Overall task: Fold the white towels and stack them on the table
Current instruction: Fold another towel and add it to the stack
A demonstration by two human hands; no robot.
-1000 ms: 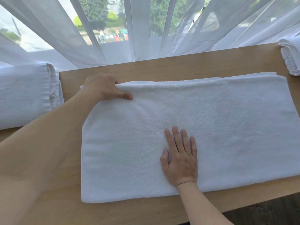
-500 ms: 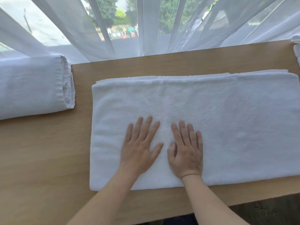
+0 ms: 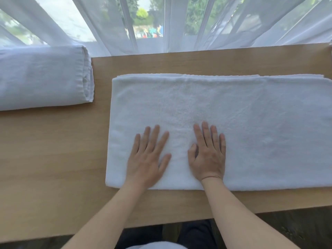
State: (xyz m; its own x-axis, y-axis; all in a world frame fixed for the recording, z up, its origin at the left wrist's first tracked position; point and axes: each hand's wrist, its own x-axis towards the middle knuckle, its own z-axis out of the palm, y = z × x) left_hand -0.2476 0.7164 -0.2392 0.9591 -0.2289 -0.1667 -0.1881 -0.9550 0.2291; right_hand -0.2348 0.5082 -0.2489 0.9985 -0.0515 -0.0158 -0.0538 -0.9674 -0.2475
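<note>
White terry towel (image 3: 242, 126), folded over lengthwise, lies flat on the wooden table (image 3: 53, 168). Its long axis runs left to right; the right end passes out of view at the frame edge. Layered edges show along the far side, where the lower layer sticks out slightly past the upper one. The near edge sits close to the table's near edge and roughly parallel to it.

Left hand (image 3: 148, 159): palm down on the towel's near-left part, fingers straight and spread fairly wide, thumb out to the right. Holds nothing; presses flat on the cloth.

Right hand (image 3: 208, 155): palm down just beside the left hand, not touching it. Fingers straight and closer together, thumb tucked toward the palm's left side. Also flat on the cloth, nothing gripped. Both wrists cross the towel's near edge; bare forearms run back toward the camera.

Folded white towel (image 3: 41, 78) at the far-left of the table, well apart from the one under the hands, its folded layers showing at the right end. It runs off the left frame edge.

Sheer white curtain (image 3: 179, 24) hangs behind the table's far edge; greenery blurred beyond it. Dark trousers (image 3: 195, 234) visible below the table's near edge.
</note>
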